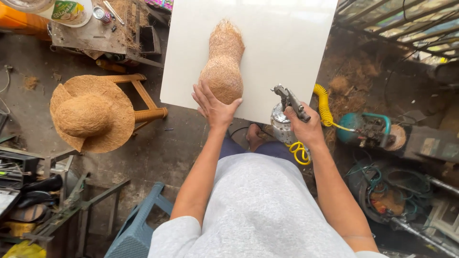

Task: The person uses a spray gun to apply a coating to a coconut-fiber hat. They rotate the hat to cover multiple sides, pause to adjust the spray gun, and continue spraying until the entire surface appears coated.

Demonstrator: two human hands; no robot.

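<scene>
one gourd-shaped fibre form (222, 62), its base touching the left hand (213, 106) fingers (200, 93). one metal spray gun (287, 112), gripped in the right hand (306, 125) fingers (292, 113). one white board (287, 43) beyond both sets of fingertips. one fibre hat (91, 114) and one wooden stool (138, 98), well left of the left fingers. one yellow coiled hose (324, 105), just right of the right fingers.

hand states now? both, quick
Left hand: open, fingers spread against the fibre form.
Right hand: closed around the spray gun.
</scene>
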